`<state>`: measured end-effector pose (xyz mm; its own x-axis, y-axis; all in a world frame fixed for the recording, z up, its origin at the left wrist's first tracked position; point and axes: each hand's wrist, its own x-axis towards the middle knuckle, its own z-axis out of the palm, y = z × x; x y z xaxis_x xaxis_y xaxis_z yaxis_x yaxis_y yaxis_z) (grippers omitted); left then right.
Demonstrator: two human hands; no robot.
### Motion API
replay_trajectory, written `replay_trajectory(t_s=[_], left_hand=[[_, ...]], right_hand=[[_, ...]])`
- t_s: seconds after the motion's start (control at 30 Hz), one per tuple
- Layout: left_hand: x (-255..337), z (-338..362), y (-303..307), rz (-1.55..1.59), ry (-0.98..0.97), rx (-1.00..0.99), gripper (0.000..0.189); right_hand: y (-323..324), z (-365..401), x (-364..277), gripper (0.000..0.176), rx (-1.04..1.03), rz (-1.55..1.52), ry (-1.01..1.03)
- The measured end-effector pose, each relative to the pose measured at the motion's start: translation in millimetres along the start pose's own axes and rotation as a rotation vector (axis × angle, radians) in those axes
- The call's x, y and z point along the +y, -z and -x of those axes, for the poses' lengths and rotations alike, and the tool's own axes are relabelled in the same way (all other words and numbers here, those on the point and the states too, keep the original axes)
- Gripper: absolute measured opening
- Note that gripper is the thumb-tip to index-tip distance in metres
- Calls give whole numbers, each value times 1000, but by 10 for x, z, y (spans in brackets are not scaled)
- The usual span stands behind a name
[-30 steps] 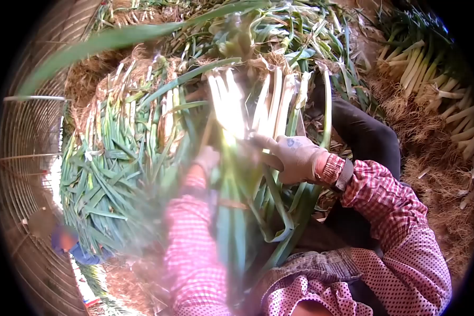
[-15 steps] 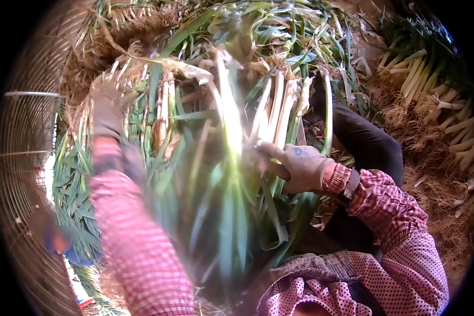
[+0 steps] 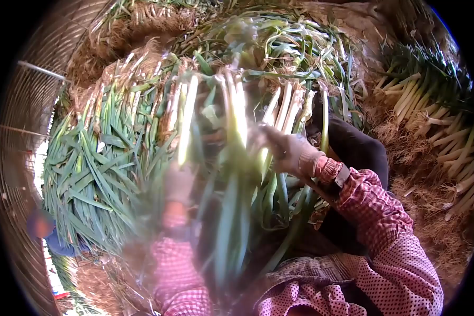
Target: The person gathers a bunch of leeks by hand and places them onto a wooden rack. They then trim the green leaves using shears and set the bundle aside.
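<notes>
Gripping hand: our right hand [image 3: 292, 152], gloved, is clenched around the bunch of green onions [image 3: 236, 113], just where the white stalks give way to green leaves.
Other hand: our left hand [image 3: 178, 181], gloved too, sits lower down against the bunch's leaves. Blur smears it, so we cannot tell whether the fingers are closed or slack.
Bunch: it is raised in front of us between both hands, with the white stalks pointing up and away and the leaves trailing down towards our lap.
Sleeve: our red checked sleeve [image 3: 376, 210] runs from the right wrist back to the lower edge.
Knee: a dark-clothed knee [image 3: 361, 150] lies just behind the right hand.
Left heap: a big heap of green onions [image 3: 97, 163] is stacked beside the bunch, leaves fanned towards us.
Right heap: a second heap [image 3: 432, 121] lies well apart, white ends showing.
Ground: dry brown straw [image 3: 437, 210] is spread around both heaps.
Edge: wire mesh [image 3: 21, 131] curves along the far left.
</notes>
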<state>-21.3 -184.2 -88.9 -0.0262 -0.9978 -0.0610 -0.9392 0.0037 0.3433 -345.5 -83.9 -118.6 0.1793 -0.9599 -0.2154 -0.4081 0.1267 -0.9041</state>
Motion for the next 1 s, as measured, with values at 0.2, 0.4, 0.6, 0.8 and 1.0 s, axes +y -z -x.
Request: replay_trajectory(t_s=[0.2, 0.4, 0.6, 0.8, 1.0], left_hand=[[108, -560, -157, 176, -95, 5, 38], [-1, -463, -1147, -351, -1123, 33, 32], [-532, -568, -307, 164, -184, 326, 25], [-542, -1148, 14, -264, 95, 150, 25], [-780, -1331, 174, -177, 138, -210, 73]], right_hand=[[-120, -9, -344, 93, 17, 1, 237], [-385, -702, -272, 90, -118, 230, 287], [-762, -1116, -880, 76, -299, 306, 210], [-923, -2086, -820, 65, -73, 246, 25], [-977, -1561, -982, 69, -358, 366, 207]])
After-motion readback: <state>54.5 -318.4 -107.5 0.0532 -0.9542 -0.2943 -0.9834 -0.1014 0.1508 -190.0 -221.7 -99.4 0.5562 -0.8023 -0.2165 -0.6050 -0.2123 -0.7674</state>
